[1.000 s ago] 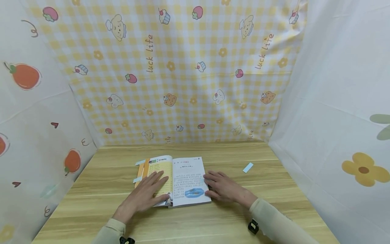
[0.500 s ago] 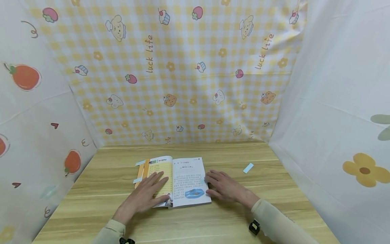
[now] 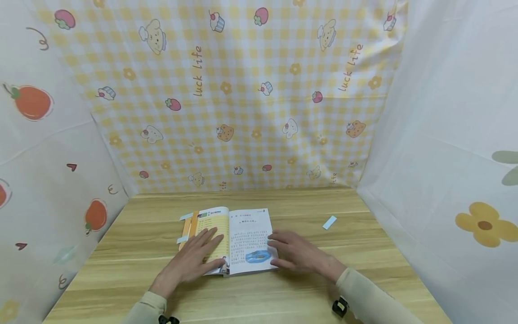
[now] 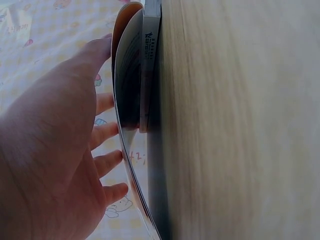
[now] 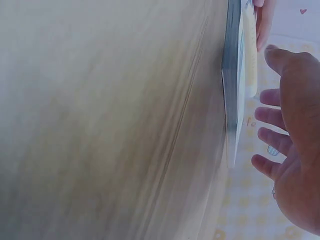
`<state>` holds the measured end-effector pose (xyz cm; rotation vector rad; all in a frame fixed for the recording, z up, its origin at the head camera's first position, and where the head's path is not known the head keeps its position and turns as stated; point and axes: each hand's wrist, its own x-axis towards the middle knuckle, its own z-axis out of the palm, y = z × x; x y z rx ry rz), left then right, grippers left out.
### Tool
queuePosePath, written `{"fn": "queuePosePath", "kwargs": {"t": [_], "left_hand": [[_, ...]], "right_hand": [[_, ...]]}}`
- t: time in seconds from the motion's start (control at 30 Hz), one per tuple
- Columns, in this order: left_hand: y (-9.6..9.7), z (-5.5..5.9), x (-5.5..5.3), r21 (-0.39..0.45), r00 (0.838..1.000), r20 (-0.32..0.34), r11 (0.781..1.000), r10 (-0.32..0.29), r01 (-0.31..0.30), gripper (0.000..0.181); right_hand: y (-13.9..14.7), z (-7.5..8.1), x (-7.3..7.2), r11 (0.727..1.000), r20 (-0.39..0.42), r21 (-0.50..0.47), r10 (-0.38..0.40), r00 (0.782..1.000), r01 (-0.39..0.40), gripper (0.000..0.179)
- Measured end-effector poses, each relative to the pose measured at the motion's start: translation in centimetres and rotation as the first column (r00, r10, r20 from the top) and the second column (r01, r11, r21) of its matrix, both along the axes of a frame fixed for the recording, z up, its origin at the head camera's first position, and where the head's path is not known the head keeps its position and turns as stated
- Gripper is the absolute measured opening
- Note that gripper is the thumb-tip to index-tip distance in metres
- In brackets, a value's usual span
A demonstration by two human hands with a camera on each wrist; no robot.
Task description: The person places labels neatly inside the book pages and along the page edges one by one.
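Observation:
An open book [image 3: 247, 225] lies on the wooden table, with a yellowish left page and a white right page bearing text and a blue picture. My left hand [image 3: 190, 261] rests on the left page, fingers spread; in the left wrist view its fingertips touch the raised page side of the book [image 4: 145, 55]. Over the right page's outer edge is my right hand [image 3: 301, 254], fingers loosely extended. The right wrist view shows this hand [image 5: 300, 130] apart from the book, holding nothing. Pale blue strips [image 3: 182, 239] stick out at the book's left edge, beside an orange flap.
A loose pale blue strip [image 3: 329, 222] lies on the table [image 3: 283, 301], right of the book. Behind the table hangs a yellow checked cloth [image 3: 243, 112], with white patterned cloths at both sides.
My right hand has lifted slightly off the right page's edge and shifted a little toward the near side. The left hand and the book have stayed put.

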<state>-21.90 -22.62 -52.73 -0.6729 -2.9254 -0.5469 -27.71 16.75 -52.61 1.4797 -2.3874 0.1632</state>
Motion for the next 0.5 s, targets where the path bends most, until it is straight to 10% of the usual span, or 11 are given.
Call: {"fn": "queuePosePath", "kwargs": {"t": [0.5], "left_hand": [[0.02,0.15,0.15,0.005,1.0,0.009,1.0,0.002,-0.002,0.08]], "right_hand": [[-0.03,-0.15,0.83,0.997,0.035,-0.003,0.083,0.996,-0.083,0.049]]}}
